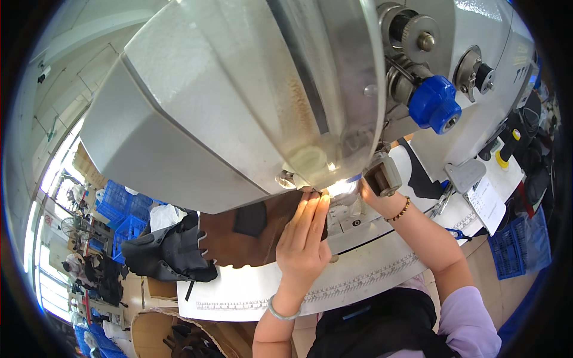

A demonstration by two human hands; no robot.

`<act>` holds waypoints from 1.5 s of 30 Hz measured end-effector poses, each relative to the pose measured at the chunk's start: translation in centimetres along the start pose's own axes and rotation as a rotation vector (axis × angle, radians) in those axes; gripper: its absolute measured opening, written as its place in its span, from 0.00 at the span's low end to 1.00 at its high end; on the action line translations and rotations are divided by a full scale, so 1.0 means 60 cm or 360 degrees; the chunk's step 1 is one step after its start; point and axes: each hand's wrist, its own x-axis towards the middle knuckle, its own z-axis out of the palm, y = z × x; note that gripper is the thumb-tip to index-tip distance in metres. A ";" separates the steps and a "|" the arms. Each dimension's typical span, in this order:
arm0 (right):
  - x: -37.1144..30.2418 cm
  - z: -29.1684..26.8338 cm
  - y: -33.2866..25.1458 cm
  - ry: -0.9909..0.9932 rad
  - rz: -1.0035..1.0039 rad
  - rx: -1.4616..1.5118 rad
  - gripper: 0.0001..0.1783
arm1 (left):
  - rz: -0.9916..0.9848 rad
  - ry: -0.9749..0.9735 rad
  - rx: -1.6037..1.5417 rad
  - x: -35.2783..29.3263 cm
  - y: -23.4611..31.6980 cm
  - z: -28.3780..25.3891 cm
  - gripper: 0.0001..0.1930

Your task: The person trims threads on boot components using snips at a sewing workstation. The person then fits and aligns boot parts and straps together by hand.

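A large pale grey sewing machine (pixel 239 101) fills the upper middle, with a lamp glowing under its head. My left hand (pixel 303 235) lies on a brown leather piece (pixel 227 243), its fingers stretched out side by side toward the lit needle area. A small black patch (pixel 250 219) sits on the leather. On the far side of that area, my right hand (pixel 379 200) reaches in beside the machine head; its fingers are mostly hidden, so I cannot tell what they touch. The needle itself is covered by the head.
Black stitched leather pieces (pixel 173 250) hang over the table's left edge. A ruler strip (pixel 358 279) runs along the white tabletop's front. A blue knob (pixel 436 104) juts from the machine. Blue crates (pixel 507 247) stand at right, a cardboard box (pixel 155 334) below left.
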 end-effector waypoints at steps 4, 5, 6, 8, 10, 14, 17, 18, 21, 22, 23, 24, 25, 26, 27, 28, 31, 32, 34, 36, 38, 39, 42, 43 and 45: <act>-0.007 0.002 0.002 0.0056 -0.0019 0.0205 0.06 | -0.0054 0.0073 -0.0243 0.000 -0.017 0.004 0.22; -0.006 0.002 0.005 0.0044 -0.0020 0.0201 0.06 | -0.0057 0.0083 -0.0235 0.000 -0.019 0.004 0.22; -0.003 0.001 0.008 0.0116 -0.0008 0.0230 0.06 | -0.0091 0.0095 -0.0336 0.002 -0.021 0.006 0.21; 0.000 -0.004 0.011 0.0183 -0.0003 0.0251 0.06 | -0.0124 0.0118 -0.0440 0.005 -0.024 0.010 0.19; -0.002 -0.006 0.017 0.0126 -0.0068 0.0174 0.07 | -0.0198 0.0120 -0.0573 0.004 -0.032 0.009 0.18; -0.011 -0.001 0.017 0.0163 -0.0073 0.0173 0.09 | -0.0252 0.0142 -0.0658 0.003 -0.045 0.011 0.19; -0.015 0.000 0.014 0.0238 -0.0096 0.0128 0.10 | -0.0265 0.0155 -0.0760 0.004 -0.048 0.016 0.19; -0.014 -0.003 0.015 0.0191 -0.0094 0.0140 0.10 | -0.0264 0.0158 -0.0776 0.004 -0.049 0.018 0.19; -0.015 -0.003 0.014 0.0138 -0.0096 0.0166 0.11 | -0.0269 0.0162 -0.0795 0.003 -0.049 0.020 0.19; -0.016 -0.003 0.014 0.0129 -0.0103 0.0180 0.11 | -0.0273 0.0163 -0.0798 0.002 -0.048 0.021 0.18; -0.014 -0.007 0.017 0.0135 -0.0102 0.0181 0.11 | -0.0273 0.0159 -0.0802 0.002 -0.047 0.022 0.18; -0.013 -0.012 0.022 0.0074 -0.0154 0.0180 0.10 | -0.0267 0.0158 -0.0792 0.001 -0.046 0.022 0.18; -0.013 -0.015 0.024 0.0013 -0.0205 0.0177 0.10 | -0.0261 0.0158 -0.0782 0.000 -0.045 0.023 0.18; -0.014 -0.014 0.024 0.0020 -0.0204 0.0177 0.10 | -0.0262 0.0153 -0.0788 -0.001 -0.043 0.024 0.18; -0.017 -0.006 0.022 0.0074 -0.0157 0.0151 0.08 | -0.0237 0.0180 -0.0721 -0.003 -0.040 0.023 0.17; -0.021 0.000 0.017 0.0125 -0.0109 0.0124 0.08 | -0.0214 0.0207 -0.0652 -0.005 -0.038 0.022 0.16; -0.044 0.022 -0.008 0.0174 -0.0106 -0.0066 0.08 | -0.0129 0.0191 -0.0484 -0.016 -0.044 0.028 0.21; -0.042 0.020 0.006 0.0135 -0.0082 -0.0076 0.08 | -0.0159 0.0202 -0.0450 -0.018 -0.047 0.030 0.21; -0.024 -0.010 0.040 0.0259 -0.0205 0.0098 0.11 | -0.0105 0.0193 -0.0210 -0.015 -0.050 0.035 0.22; 0.002 -0.053 0.038 0.0062 -0.0153 -0.0077 0.11 | -0.0196 0.0132 -0.0142 -0.006 -0.038 0.038 0.19; 0.033 -0.056 0.033 -0.0090 0.0004 0.0027 0.10 | -0.0202 0.0203 0.0079 -0.012 -0.058 0.054 0.16; 0.047 -0.060 0.031 -0.0136 0.0126 0.0132 0.09 | -0.0490 0.0150 -0.0176 -0.014 -0.074 0.061 0.21; 0.062 -0.081 0.025 -0.0299 0.0244 0.0314 0.07 | -0.1134 0.0139 -0.0503 0.040 -0.127 0.031 0.17; 0.076 -0.091 0.025 -0.0429 0.0174 0.0264 0.07 | -0.1001 0.0292 -0.0457 0.054 -0.163 0.029 0.14; 0.072 -0.089 0.026 -0.0663 -0.0166 0.0045 0.08 | -0.1030 0.0465 -0.0443 0.087 -0.228 0.024 0.11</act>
